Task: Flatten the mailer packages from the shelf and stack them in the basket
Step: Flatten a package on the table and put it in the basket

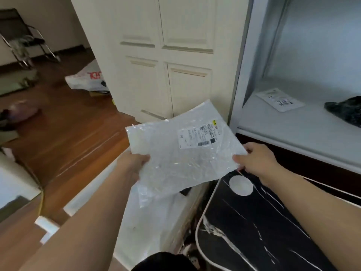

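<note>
A flat, crinkled white mailer package (181, 147) with a printed shipping label hangs in the air in front of me. My left hand (134, 163) grips its left edge and my right hand (256, 159) pinches its right corner. On the white shelf (293, 133) to the right lie a small white mailer (280, 100) and a dark crumpled mailer (345, 112). Below the held mailer a white container (152, 227) holds pale plastic sheets; whether it is the basket I cannot tell.
A black marbled table (263, 231) with a white rim stands at lower right, under my right arm. Cream cabinet doors (166, 65) rise behind the mailer. On the wooden floor (68, 133) to the left lie a white bag with red letters (88, 81) and a chair (21, 36).
</note>
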Action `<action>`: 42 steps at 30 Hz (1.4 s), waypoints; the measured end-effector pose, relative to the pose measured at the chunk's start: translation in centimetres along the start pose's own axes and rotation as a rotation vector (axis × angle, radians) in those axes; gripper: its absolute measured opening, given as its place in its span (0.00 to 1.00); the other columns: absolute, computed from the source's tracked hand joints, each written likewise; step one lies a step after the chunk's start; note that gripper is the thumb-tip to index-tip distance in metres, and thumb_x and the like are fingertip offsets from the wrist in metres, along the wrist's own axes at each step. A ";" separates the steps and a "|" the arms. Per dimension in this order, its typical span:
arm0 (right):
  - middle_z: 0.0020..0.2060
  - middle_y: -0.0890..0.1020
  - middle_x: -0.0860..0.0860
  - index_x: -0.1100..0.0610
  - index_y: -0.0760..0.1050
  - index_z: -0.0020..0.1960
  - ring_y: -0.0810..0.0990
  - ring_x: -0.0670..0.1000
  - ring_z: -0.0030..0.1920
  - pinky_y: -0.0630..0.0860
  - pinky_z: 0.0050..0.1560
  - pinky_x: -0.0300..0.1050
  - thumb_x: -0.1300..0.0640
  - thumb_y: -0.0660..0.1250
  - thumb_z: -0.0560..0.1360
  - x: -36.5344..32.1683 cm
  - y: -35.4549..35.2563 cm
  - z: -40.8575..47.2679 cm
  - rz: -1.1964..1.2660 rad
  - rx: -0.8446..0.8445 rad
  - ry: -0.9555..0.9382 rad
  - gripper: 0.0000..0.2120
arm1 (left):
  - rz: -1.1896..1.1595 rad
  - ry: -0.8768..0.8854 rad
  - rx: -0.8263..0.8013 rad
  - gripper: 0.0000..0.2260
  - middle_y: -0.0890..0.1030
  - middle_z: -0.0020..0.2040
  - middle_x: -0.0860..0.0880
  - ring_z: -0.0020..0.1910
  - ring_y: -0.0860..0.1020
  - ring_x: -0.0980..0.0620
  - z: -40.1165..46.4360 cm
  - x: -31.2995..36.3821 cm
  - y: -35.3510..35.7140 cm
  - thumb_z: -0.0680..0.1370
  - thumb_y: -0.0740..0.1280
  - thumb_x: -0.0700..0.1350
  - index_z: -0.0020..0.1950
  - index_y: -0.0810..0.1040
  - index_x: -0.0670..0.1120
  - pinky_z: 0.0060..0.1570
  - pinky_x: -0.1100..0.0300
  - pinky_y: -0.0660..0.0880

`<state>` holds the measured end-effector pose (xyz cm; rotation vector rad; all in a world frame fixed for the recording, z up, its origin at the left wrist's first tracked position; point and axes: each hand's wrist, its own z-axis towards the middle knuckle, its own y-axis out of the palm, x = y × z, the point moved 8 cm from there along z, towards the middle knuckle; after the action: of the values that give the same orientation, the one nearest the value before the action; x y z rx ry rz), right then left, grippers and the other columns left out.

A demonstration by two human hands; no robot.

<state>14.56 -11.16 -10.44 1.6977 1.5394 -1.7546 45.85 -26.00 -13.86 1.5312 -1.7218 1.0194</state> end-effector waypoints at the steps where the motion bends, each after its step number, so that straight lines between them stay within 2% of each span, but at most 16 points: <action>1: 0.42 0.80 0.54 0.58 0.77 0.48 0.80 0.52 0.35 0.76 0.32 0.42 0.63 0.68 0.74 -1.3 2.2 0.4 -0.115 0.004 -0.076 0.04 | 0.042 -0.058 0.066 0.13 0.78 0.45 0.39 0.37 0.77 0.42 1.1 -1.2 -2.1 0.74 0.69 0.33 0.58 0.75 0.36 0.40 0.50 0.75; 3: 0.44 0.81 0.53 0.55 0.75 0.52 0.81 0.55 0.41 0.80 0.41 0.51 0.60 0.65 0.76 -2.9 6.8 1.1 -0.353 0.002 -0.200 0.05 | 0.140 -0.145 0.191 0.13 0.76 0.42 0.38 0.38 0.77 0.41 3.6 -3.8 -6.1 0.74 0.69 0.33 0.57 0.75 0.32 0.37 0.54 0.72; 5: 0.45 0.81 0.54 0.55 0.70 0.59 0.79 0.56 0.44 0.76 0.41 0.49 0.59 0.63 0.77 -3.6 10.3 1.4 -0.562 0.007 -0.300 0.11 | 0.317 -0.156 0.295 0.19 0.75 0.44 0.37 0.46 0.77 0.39 5.4 -5.7 -8.6 0.72 0.68 0.32 0.62 0.72 0.32 0.34 0.55 0.71; 8: 0.48 0.79 0.54 0.54 0.62 0.64 0.77 0.56 0.44 0.67 0.38 0.45 0.61 0.57 0.79 -4.1 14.9 1.6 -0.757 -0.031 -0.430 0.14 | 0.632 -0.039 0.329 0.34 0.73 0.53 0.38 0.51 0.75 0.38 7.4 -7.8 -9.6 0.70 0.68 0.32 0.72 0.56 0.46 0.42 0.48 0.78; 11: 0.55 0.75 0.54 0.55 0.66 0.63 0.74 0.53 0.46 0.66 0.41 0.44 0.63 0.55 0.80 -3.5 19.0 2.0 -0.956 -0.155 -0.504 0.13 | 1.029 0.028 0.198 0.26 0.75 0.48 0.42 0.45 0.78 0.43 8.6 -9.9 -8.0 0.74 0.62 0.32 0.69 0.62 0.48 0.42 0.50 0.80; 14: 0.57 0.74 0.54 0.57 0.73 0.60 0.75 0.54 0.54 0.68 0.45 0.45 0.64 0.57 0.79 -1.9 23.0 2.8 -1.228 -0.295 -0.536 0.12 | 1.408 -0.077 0.024 0.14 0.78 0.57 0.44 0.55 0.79 0.46 9.6 -12.5 -6.7 0.78 0.61 0.37 0.64 0.73 0.41 0.51 0.57 0.76; 16: 0.58 0.74 0.53 0.57 0.73 0.61 0.73 0.54 0.58 0.68 0.54 0.47 0.63 0.60 0.78 -0.4 25.4 3.0 -1.404 -0.397 -0.543 0.13 | 1.564 -0.136 -0.023 0.11 0.79 0.55 0.48 0.55 0.78 0.49 10.1 -14.0 -6.6 0.78 0.62 0.39 0.60 0.77 0.43 0.50 0.60 0.74; 19: 0.66 0.67 0.55 0.58 0.70 0.66 0.67 0.56 0.65 0.63 0.65 0.53 0.58 0.60 0.77 2.4 27.6 3.9 -1.495 -0.509 -0.469 0.17 | 1.738 -0.212 -0.148 0.11 0.77 0.49 0.52 0.49 0.77 0.51 10.8 -16.6 -5.5 0.76 0.64 0.40 0.57 0.78 0.47 0.44 0.60 0.72; 24: 0.78 0.42 0.56 0.58 0.52 0.78 0.47 0.62 0.76 0.48 0.72 0.65 0.43 0.57 0.79 5.5 29.1 4.7 -1.496 -0.603 -0.309 0.34 | 1.981 -0.302 -0.269 0.13 0.74 0.40 0.52 0.44 0.78 0.52 10.5 -18.7 -3.7 0.77 0.62 0.40 0.59 0.79 0.47 0.35 0.63 0.73; 27: 0.75 0.55 0.59 0.57 0.57 0.76 0.56 0.63 0.74 0.51 0.70 0.67 0.29 0.58 0.72 5.4 29.7 2.7 -1.397 -0.750 -0.260 0.43 | 2.011 -0.192 -0.232 0.15 0.74 0.41 0.51 0.41 0.76 0.53 10.9 -17.3 -1.4 0.76 0.63 0.42 0.61 0.78 0.48 0.35 0.63 0.73; 29: 0.73 0.60 0.60 0.58 0.58 0.75 0.61 0.63 0.72 0.53 0.68 0.70 0.25 0.58 0.68 5.9 30.5 0.1 -1.352 -0.916 -0.195 0.48 | 1.877 -0.101 -0.307 0.29 0.72 0.60 0.47 0.60 0.72 0.46 11.3 -17.5 0.0 0.74 0.70 0.47 0.73 0.65 0.53 0.48 0.50 0.76; 31: 0.76 0.53 0.61 0.58 0.52 0.77 0.56 0.66 0.73 0.49 0.66 0.76 0.27 0.61 0.69 6.8 31.5 -2.4 -1.392 -1.040 -0.194 0.49 | 1.720 -0.091 -0.480 0.47 0.49 0.77 0.44 0.76 0.50 0.36 11.6 -19.4 0.3 0.70 0.75 0.52 0.78 0.44 0.59 0.64 0.31 0.62; 33: 0.77 0.47 0.59 0.53 0.46 0.79 0.50 0.67 0.75 0.46 0.62 0.81 0.35 0.60 0.75 7.9 32.7 -3.9 -1.428 -1.115 -0.183 0.42 | 1.636 -0.148 -0.559 0.52 0.34 0.77 0.46 0.75 0.37 0.33 11.9 -21.5 -0.8 0.68 0.75 0.58 0.75 0.37 0.64 0.67 0.28 0.55; 37: 0.78 0.40 0.55 0.45 0.37 0.78 0.45 0.67 0.75 0.43 0.59 0.84 0.36 0.51 0.80 10.5 35.0 -4.6 -1.507 -1.156 -0.104 0.35 | 1.623 -0.250 -0.672 0.58 0.34 0.77 0.51 0.76 0.38 0.36 12.6 -23.7 -2.1 0.55 0.71 0.75 0.71 0.33 0.69 0.66 0.28 0.55; 40: 0.77 0.39 0.54 0.44 0.33 0.77 0.45 0.70 0.74 0.41 0.51 0.87 0.32 0.48 0.78 12.2 36.0 -4.7 -1.634 -1.151 -0.146 0.37 | 1.626 -0.299 -0.649 0.61 0.28 0.75 0.52 0.75 0.34 0.39 12.2 -24.7 -2.3 0.58 0.76 0.67 0.70 0.29 0.68 0.64 0.23 0.50; 42: 0.77 0.39 0.56 0.44 0.32 0.77 0.45 0.72 0.74 0.40 0.51 0.86 0.33 0.47 0.79 12.4 36.2 -4.6 -1.683 -1.140 -0.176 0.35 | 1.569 -0.284 -0.509 0.50 0.28 0.75 0.52 0.75 0.33 0.41 11.7 -25.2 -2.2 0.71 0.71 0.61 0.70 0.29 0.68 0.63 0.22 0.44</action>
<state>41.54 -16.53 -37.47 -0.5531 3.1112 -0.6317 52.20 -23.03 -40.88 -0.2722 -3.0571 0.7967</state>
